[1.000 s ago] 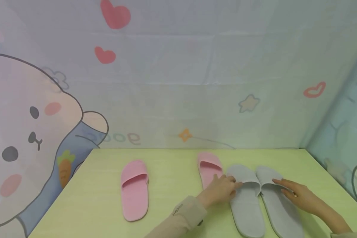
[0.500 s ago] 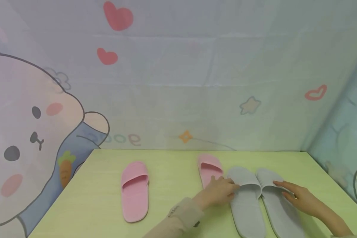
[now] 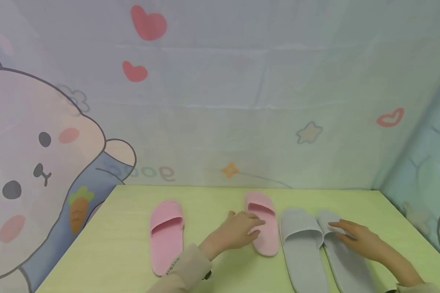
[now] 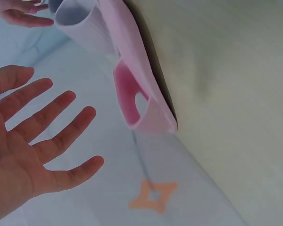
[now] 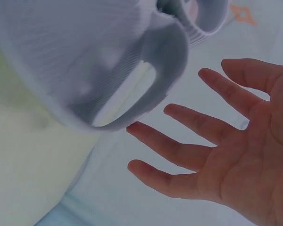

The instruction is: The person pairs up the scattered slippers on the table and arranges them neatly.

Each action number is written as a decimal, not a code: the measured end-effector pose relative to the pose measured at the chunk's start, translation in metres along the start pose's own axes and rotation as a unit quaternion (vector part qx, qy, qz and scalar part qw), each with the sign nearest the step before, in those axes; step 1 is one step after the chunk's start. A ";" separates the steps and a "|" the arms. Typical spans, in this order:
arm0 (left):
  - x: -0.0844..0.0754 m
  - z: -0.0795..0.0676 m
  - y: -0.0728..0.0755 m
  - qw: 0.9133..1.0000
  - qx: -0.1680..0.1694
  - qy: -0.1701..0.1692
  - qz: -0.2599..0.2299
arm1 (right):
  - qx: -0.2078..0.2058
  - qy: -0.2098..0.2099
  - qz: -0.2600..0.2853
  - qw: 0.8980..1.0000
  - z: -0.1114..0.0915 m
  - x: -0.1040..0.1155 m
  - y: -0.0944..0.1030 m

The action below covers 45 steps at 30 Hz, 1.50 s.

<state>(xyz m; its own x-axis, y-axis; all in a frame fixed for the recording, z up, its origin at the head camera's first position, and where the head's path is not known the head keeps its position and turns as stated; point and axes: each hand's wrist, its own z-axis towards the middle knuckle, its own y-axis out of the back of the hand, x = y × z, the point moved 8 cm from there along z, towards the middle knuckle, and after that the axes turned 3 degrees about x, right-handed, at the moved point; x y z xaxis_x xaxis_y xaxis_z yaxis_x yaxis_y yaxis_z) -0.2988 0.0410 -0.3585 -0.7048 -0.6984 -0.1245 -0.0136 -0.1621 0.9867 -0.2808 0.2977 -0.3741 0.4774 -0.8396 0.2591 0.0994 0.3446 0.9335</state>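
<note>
Two grey slippers lie side by side on the right half of the table, a left one (image 3: 304, 256) and a right one (image 3: 350, 260). Over the strap of the right grey slipper is my right hand (image 3: 363, 240), its fingers spread; the right wrist view shows the fingertips (image 5: 134, 127) right at the strap's edge. My left hand (image 3: 236, 230) reaches over the nearer pink slipper (image 3: 267, 238), just left of the grey pair. In the left wrist view its fingers (image 4: 61, 141) are spread and hold nothing, apart from that slipper's strap (image 4: 155, 117).
Another pink slipper (image 3: 166, 240) lies alone on the left of the pale yellow-green table (image 3: 106, 244), partly behind my left sleeve (image 3: 188, 266). A cloth backdrop (image 3: 220, 101) with cartoon prints rises behind the table's back edge.
My left hand has moved left, away from the left grey slipper and over the pink one. My right hand has shifted slightly left over its slipper. The slippers stay in place.
</note>
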 end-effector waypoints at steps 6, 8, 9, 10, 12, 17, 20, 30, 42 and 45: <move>0.024 -0.028 0.018 0.999 -0.016 0.020 -0.024 | 0.034 -0.012 0.033 0.999 0.010 0.015 0.000; 0.033 -0.036 0.022 0.999 -0.019 0.030 -0.030 | 0.042 -0.003 0.040 0.998 0.013 0.021 0.000; 0.038 -0.040 0.024 0.999 -0.022 0.035 -0.029 | 0.044 0.004 0.043 0.998 0.014 0.024 0.000; 0.043 -0.044 0.026 0.998 -0.026 0.040 -0.029 | 0.047 0.011 0.044 0.998 0.016 0.027 0.000; 0.053 -0.052 0.028 0.998 -0.035 0.052 -0.029 | 0.050 0.029 0.048 0.997 0.019 0.033 -0.001; 0.080 -0.072 0.031 0.994 -0.067 0.087 -0.027 | 0.059 0.059 0.045 0.995 0.029 0.047 -0.007; 0.099 -0.083 0.030 0.989 -0.083 0.118 -0.027 | 0.065 0.059 0.038 0.995 0.037 0.054 -0.010; 0.146 -0.114 0.025 0.974 -0.116 0.193 0.006 | 0.070 0.079 0.038 0.994 0.064 0.084 -0.023; 0.163 -0.128 0.019 0.969 -0.127 0.211 0.033 | 0.081 0.074 0.025 0.994 0.088 0.095 -0.049; 0.166 -0.130 0.016 0.968 -0.125 0.214 0.032 | 0.086 0.056 0.030 0.994 0.093 0.096 -0.053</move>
<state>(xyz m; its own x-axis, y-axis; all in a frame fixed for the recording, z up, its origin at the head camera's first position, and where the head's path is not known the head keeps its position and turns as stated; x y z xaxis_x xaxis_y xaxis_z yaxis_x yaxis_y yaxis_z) -0.3235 -0.1681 -0.3770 -0.3386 -0.9289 -0.1500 0.2305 -0.2364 0.9439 -0.3216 0.1597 -0.3751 0.5732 -0.7645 0.2950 -0.0787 0.3070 0.9485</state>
